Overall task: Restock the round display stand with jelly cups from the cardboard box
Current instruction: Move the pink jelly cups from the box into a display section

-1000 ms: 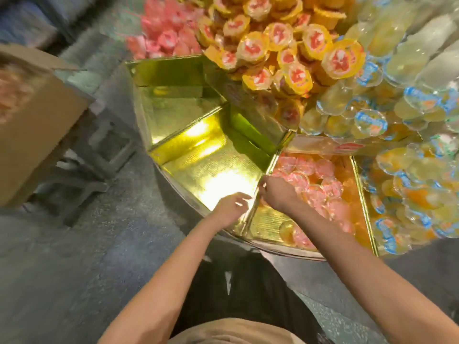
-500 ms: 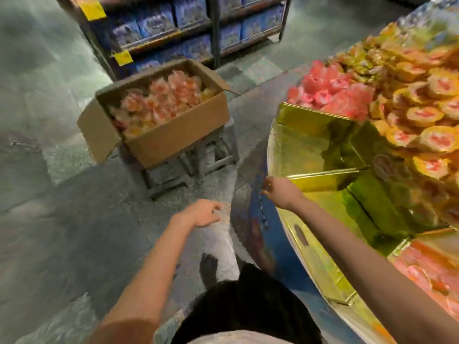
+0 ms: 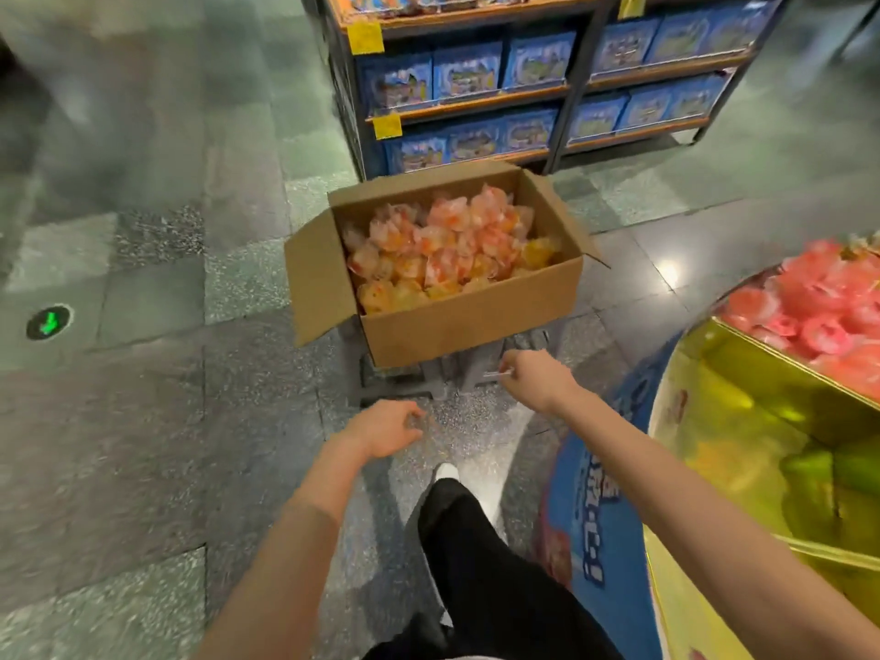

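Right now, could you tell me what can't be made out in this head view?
- What the cardboard box rests on: hidden by the box.
- Lower jelly cups: buried under the top layer.
- Round display stand: cut off by the right edge.
- Shelf price tags: too blurred.
- Right hand: whether it holds something.

We now face the cardboard box [image 3: 469, 326], centred in frame rather than upper left. Both hands are off the round display stand [image 3: 762, 421]: left hand [image 3: 381, 428] hangs lower centre, right hand [image 3: 535, 378] sits just below the box, both empty.
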The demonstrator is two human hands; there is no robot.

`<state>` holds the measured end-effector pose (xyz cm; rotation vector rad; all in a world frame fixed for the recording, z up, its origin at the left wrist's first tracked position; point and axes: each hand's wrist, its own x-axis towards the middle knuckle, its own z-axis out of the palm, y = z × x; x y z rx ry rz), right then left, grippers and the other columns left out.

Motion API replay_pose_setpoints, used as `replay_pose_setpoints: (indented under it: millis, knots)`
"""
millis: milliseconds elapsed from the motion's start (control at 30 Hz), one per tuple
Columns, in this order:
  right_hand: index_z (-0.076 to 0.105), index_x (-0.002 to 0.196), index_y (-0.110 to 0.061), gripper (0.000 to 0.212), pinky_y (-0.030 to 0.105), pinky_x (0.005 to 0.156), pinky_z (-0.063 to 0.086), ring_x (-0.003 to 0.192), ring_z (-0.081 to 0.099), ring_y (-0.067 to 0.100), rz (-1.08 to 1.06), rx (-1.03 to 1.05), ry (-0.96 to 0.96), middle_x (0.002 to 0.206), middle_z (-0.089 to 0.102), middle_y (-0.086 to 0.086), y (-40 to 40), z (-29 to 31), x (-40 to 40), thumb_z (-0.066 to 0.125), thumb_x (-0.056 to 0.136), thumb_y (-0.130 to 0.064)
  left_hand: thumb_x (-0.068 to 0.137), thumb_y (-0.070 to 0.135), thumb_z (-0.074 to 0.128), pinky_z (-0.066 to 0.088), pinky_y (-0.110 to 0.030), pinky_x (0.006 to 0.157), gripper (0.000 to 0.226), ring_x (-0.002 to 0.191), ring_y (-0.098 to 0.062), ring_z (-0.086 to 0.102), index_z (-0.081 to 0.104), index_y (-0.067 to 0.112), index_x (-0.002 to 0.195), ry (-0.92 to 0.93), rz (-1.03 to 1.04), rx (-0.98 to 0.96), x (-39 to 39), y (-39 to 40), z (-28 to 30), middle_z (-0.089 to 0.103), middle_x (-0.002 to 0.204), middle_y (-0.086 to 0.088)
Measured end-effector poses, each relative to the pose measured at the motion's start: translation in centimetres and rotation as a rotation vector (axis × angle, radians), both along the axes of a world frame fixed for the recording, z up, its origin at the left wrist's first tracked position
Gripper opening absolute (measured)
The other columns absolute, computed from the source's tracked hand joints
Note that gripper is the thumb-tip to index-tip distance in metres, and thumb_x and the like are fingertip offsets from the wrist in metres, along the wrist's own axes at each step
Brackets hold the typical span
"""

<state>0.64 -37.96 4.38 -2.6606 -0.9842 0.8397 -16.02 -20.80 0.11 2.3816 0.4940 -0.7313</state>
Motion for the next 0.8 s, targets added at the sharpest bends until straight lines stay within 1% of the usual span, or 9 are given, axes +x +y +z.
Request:
replay_pose_setpoints:
  millis: [100, 233, 333, 433, 567, 633, 700, 767, 800]
  knots:
    - [0.065, 0.106, -0.006, 0.025, 0.036, 0.064, 0.047, 0.076, 0.057, 0.027, 0.015, 0.002, 0.031, 0.087, 0.066, 0.013, 4.4, -0.7, 3.9, 0.046, 0.090, -0.013, 0.097, 0.028, 0.055, 0.047, -0.036, 0.095, 0.037, 0.113, -0.022, 0.058, 0.053, 0.019, 0.133, -0.011, 0.091, -0.015, 2.8, 4.1, -0.4, 0.061, 0.125, -0.006]
    - [0.064, 0.109, -0.010, 0.023, 0.037, 0.075, 0.054, 0.089, 0.063, 0.028, 0.032, 0.005, 0.053, 0.102, 0.069, 0.010, 9.2, -1.5, 8.8, 0.050, 0.093, -0.020, 0.097, 0.023, 0.056, 0.046, -0.035, 0.098, 0.038, 0.117, -0.022, 0.057, 0.052, 0.016, 0.134, -0.054, 0.253, -0.071, 6.4, 8.2, -0.3, 0.060, 0.128, -0.007]
    - [0.064, 0.108, -0.005, 0.023, 0.029, 0.066, 0.047, 0.077, 0.062, 0.023, 0.046, -0.001, 0.069, 0.097, 0.070, 0.011, 12.7, -2.4, 12.1, 0.052, 0.095, -0.019, 0.096, 0.021, 0.056, 0.045, -0.035, 0.101, 0.037, 0.120, -0.018, 0.056, 0.054, 0.018, 0.132, -0.110, 0.376, -0.114, 8.7, 10.8, -0.6, 0.060, 0.131, -0.006]
    - [0.065, 0.107, -0.007, 0.021, 0.025, 0.070, 0.043, 0.079, 0.059, 0.020, 0.029, 0.003, 0.105, 0.096, 0.066, 0.008, 15.5, -3.6, 14.5, 0.057, 0.094, -0.021, 0.095, 0.020, 0.057, 0.045, -0.035, 0.102, 0.036, 0.118, -0.018, 0.057, 0.055, 0.019, 0.131, -0.146, 0.481, -0.164, 10.7, 12.7, -1.1, 0.060, 0.129, -0.004]
    - [0.060, 0.108, -0.006, 0.033, 0.030, 0.071, 0.043, 0.094, 0.061, 0.027, -0.027, -0.025, 0.185, 0.102, 0.063, 0.010, 19.0, -5.5, 16.9, 0.065, 0.089, -0.032, 0.096, 0.018, 0.057, 0.045, -0.028, 0.095, 0.031, 0.114, -0.014, 0.057, 0.058, 0.020, 0.126, -0.209, 0.670, -0.312, 13.1, 14.8, -1.8, 0.062, 0.123, 0.001]
    - [0.056, 0.113, -0.010, 0.045, 0.032, 0.074, 0.046, 0.093, 0.059, 0.026, -0.100, -0.043, 0.196, 0.100, 0.062, 0.008, 20.8, -6.3, 17.9, 0.068, 0.085, -0.042, 0.095, 0.016, 0.057, 0.045, -0.023, 0.089, 0.026, 0.112, -0.014, 0.059, 0.060, 0.019, 0.121, -0.245, 0.797, -0.393, 14.1, 15.9, -2.3, 0.064, 0.118, 0.002]
    - [0.055, 0.107, -0.010, 0.049, 0.036, 0.077, 0.052, 0.086, 0.058, 0.023, -0.198, -0.047, 0.206, 0.095, 0.063, 0.005, 22.5, -7.3, 18.8, 0.069, 0.081, -0.050, 0.095, 0.014, 0.058, 0.045, -0.022, 0.083, 0.024, 0.108, -0.013, 0.061, 0.062, 0.019, 0.117, -0.276, 0.924, -0.443, 15.2, 17.1, -2.8, 0.065, 0.115, 0.002]
    - [0.059, 0.102, -0.007, 0.049, 0.041, 0.078, 0.054, 0.081, 0.059, 0.023, -0.296, -0.054, 0.224, 0.093, 0.064, 0.007, 24.3, -8.4, 19.6, 0.069, 0.081, -0.050, 0.095, 0.011, 0.056, 0.047, -0.021, 0.079, 0.022, 0.099, -0.010, 0.062, 0.062, 0.019, 0.115, -0.292, 1.029, -0.500, 16.2, 18.5, -3.1, 0.065, 0.114, 0.002]
    - [0.058, 0.108, -0.005, 0.053, 0.042, 0.080, 0.053, 0.086, 0.060, 0.025, -0.348, -0.056, 0.244, 0.097, 0.062, 0.009, 25.2, -8.9, 19.9, 0.069, 0.082, -0.049, 0.095, 0.010, 0.055, 0.049, -0.022, 0.080, 0.021, 0.094, -0.008, 0.063, 0.062, 0.019, 0.113, -0.291, 1.071, -0.522, 16.7, 19.3, -3.4, 0.065, 0.112, 0.002]
